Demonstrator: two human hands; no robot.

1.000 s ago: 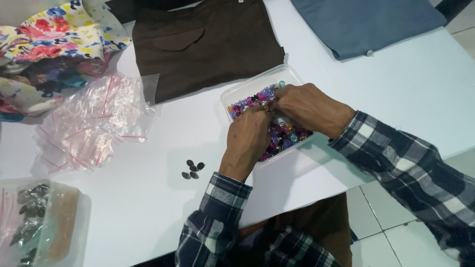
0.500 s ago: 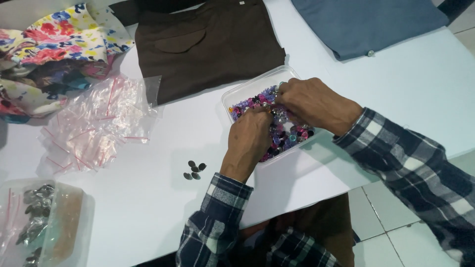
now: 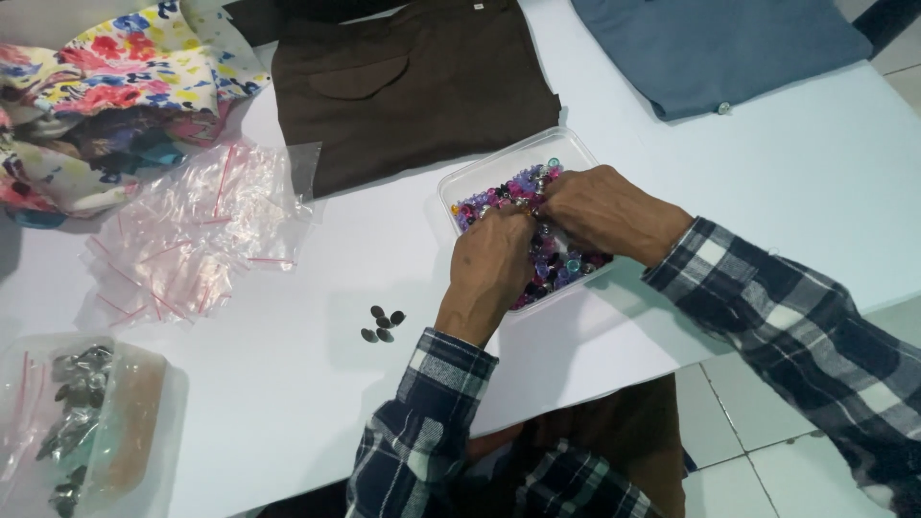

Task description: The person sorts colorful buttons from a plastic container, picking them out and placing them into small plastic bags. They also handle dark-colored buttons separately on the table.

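A clear plastic tray (image 3: 467, 178) full of small buttons in purple, pink, black and teal sits on the white table (image 3: 288, 403). Both my hands are down in it. My left hand (image 3: 492, 266) rests over the near half, fingers curled into the buttons. My right hand (image 3: 604, 211) lies across the far right half, its fingertips meeting the left hand's. What the fingers pinch is hidden. A small group of dark buttons (image 3: 381, 324) lies loose on the table left of my left wrist.
A brown garment (image 3: 413, 86) lies behind the tray, a blue one (image 3: 710, 48) at back right, floral fabric (image 3: 106, 86) at back left. A heap of small clear zip bags (image 3: 192, 235) and a bagged box of dark pieces (image 3: 82, 422) lie on the left.
Both hands stay in the tray, shifting only slightly among the buttons. The view has drifted a little.
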